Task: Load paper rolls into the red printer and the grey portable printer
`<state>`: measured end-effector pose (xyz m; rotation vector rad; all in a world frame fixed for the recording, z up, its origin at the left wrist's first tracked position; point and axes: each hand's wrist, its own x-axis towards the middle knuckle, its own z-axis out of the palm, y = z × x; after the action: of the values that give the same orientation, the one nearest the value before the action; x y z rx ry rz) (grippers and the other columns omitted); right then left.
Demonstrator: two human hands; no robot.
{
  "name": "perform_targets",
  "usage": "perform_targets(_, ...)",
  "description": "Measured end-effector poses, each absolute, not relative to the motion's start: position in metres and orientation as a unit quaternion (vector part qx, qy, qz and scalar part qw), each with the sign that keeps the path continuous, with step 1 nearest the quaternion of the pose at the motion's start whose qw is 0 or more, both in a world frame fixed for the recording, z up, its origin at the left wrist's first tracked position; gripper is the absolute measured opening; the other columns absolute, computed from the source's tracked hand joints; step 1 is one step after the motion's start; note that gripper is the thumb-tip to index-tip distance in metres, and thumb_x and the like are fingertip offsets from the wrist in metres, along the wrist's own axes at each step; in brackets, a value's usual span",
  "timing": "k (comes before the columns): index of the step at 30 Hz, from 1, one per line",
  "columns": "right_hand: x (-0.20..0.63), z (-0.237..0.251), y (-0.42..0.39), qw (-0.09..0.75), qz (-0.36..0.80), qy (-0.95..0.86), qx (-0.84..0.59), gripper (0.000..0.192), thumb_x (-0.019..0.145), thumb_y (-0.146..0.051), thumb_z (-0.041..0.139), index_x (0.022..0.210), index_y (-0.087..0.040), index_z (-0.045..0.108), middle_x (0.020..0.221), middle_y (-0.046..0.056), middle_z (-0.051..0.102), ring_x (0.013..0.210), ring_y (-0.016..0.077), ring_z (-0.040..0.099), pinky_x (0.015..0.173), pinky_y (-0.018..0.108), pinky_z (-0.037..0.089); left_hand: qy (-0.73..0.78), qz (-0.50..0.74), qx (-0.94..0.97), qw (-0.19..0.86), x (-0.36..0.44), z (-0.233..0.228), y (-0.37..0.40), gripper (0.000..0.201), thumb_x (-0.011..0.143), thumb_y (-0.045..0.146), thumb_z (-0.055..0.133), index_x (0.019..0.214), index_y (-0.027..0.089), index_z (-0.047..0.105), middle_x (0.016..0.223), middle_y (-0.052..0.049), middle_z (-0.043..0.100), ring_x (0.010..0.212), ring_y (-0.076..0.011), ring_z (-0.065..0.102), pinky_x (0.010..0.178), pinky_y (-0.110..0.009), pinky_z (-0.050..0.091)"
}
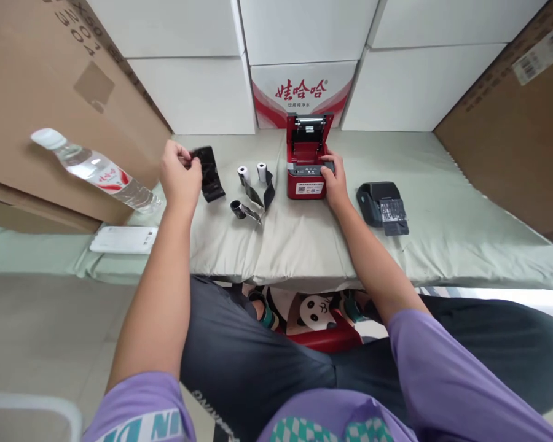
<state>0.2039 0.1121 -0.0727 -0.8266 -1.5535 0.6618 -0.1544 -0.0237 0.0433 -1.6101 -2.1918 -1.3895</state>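
A small red label printer [305, 164] stands on the cloth-covered table [304, 239] with its lid open. My right hand [334, 182] rests on its front right corner, fingers curled over the top edge. My left hand [179, 174] pinches one end of a black strip of wrapper [209, 172] that lies on the cloth to the left. Between the hands lie two white paper rolls [252, 174] and a dark roll [236, 209] with loose black strips [262, 196].
A black printer [381, 207] sits right of the red one. A water bottle [96, 170] leans at the left above a white flat device [123, 239]. White cartons [304, 80] and brown cardboard [511, 123] wall the back and sides.
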Motion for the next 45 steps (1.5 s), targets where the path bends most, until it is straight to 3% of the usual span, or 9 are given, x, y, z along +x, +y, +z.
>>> perform_targets(6,0.204,-0.074,0.112,0.591,0.289,-0.666,-0.352,0.046,0.089,-0.067,0.062,0.112,-0.028,0.064,0.146,0.009,0.057,0.146,0.0319,0.048,0.129,0.054,0.031,-0.753,-0.408,-0.516,-0.021,-0.166,0.037,-0.023,0.016,0.091,0.024,0.065,0.103,0.018,0.056,0.105,0.0,0.066,0.088,-0.0122,0.061,0.087,-0.037,0.051)
perform_targets(9,0.203,-0.075,0.113,0.592,0.287,-0.664,-0.356,0.043,0.09,-0.065,0.061,0.113,-0.028,0.064,0.145,0.008,0.057,0.146,0.0309,0.048,0.129,0.053,0.031,-0.743,-0.41,-0.529,0.032,-0.162,0.04,-0.029,0.022,0.094,0.029,0.066,0.111,0.018,0.06,0.117,-0.001,0.068,0.102,-0.0166,0.064,0.098,-0.042,0.05)
perform_targets(17,0.203,-0.076,0.114,0.585,0.289,-0.67,-0.354,0.04,0.091,-0.062,0.06,0.114,-0.029,0.063,0.148,0.007,0.056,0.148,0.0295,0.046,0.13,0.052,0.031,-0.716,-0.219,-0.663,0.004,-0.128,0.045,-0.034,0.016,0.084,0.031,0.07,0.099,0.027,0.075,0.112,-0.007,0.075,0.112,-0.0333,0.068,0.105,-0.052,0.049)
perform_targets(23,0.204,-0.079,0.116,0.587,0.293,-0.668,-0.351,0.04,0.092,-0.061,0.062,0.114,-0.028,0.064,0.149,0.008,0.055,0.15,0.031,0.046,0.13,0.054,0.031,-0.668,-0.195,-0.717,-0.034,-0.126,0.037,-0.033,0.023,0.087,0.037,0.066,0.104,0.03,0.081,0.111,-0.005,0.079,0.105,-0.0317,0.072,0.103,-0.048,0.052)
perform_targets(31,0.203,-0.079,0.116,0.587,0.292,-0.666,-0.357,0.039,0.092,-0.061,0.063,0.114,-0.029,0.063,0.145,0.006,0.057,0.149,0.0304,0.046,0.131,0.055,0.031,-0.683,-0.209,-0.699,-0.032,-0.128,0.013,-0.002,0.05,0.084,0.036,0.065,0.133,0.031,0.073,0.134,-0.01,0.072,0.108,-0.0321,0.071,0.101,-0.049,0.056)
perform_targets(35,0.203,-0.079,0.116,0.588,0.286,-0.666,-0.359,0.038,0.093,-0.06,0.062,0.114,-0.029,0.063,0.143,0.007,0.058,0.148,0.0303,0.046,0.13,0.054,0.032,-0.692,-0.211,-0.689,-0.035,-0.129,0.003,0.029,0.062,0.082,0.029,0.062,0.144,0.029,0.066,0.151,-0.013,0.062,0.132,-0.0385,0.062,0.114,-0.06,0.046)
perform_targets(38,0.203,-0.078,0.115,0.585,0.287,-0.668,-0.36,0.038,0.093,-0.06,0.062,0.114,-0.029,0.063,0.143,0.006,0.058,0.148,0.0303,0.047,0.13,0.054,0.032,-0.684,-0.198,-0.7,-0.055,-0.127,-0.011,0.043,0.06,0.078,0.03,0.067,0.138,0.031,0.068,0.155,-0.011,0.059,0.14,-0.0412,0.055,0.115,-0.066,0.042)
perform_targets(42,0.204,-0.077,0.115,0.586,0.298,-0.662,-0.359,0.037,0.091,-0.06,0.064,0.113,-0.029,0.064,0.147,0.006,0.057,0.149,0.0305,0.046,0.13,0.054,0.031,-0.705,-0.219,-0.673,-0.042,-0.128,-0.017,0.042,0.036,0.075,0.031,0.074,0.111,0.033,0.073,0.121,-0.009,0.076,0.119,-0.037,0.067,0.104,-0.059,0.05)
perform_targets(45,0.203,-0.077,0.114,0.585,0.299,-0.662,-0.36,0.037,0.091,-0.058,0.065,0.113,-0.029,0.064,0.148,0.006,0.056,0.149,0.0304,0.046,0.131,0.053,0.03,-0.736,-0.264,-0.621,-0.06,-0.129,-0.005,0.035,0.019,0.075,0.033,0.077,0.089,0.027,0.067,0.1,-0.008,0.077,0.102,-0.0336,0.072,0.095,-0.052,0.055)
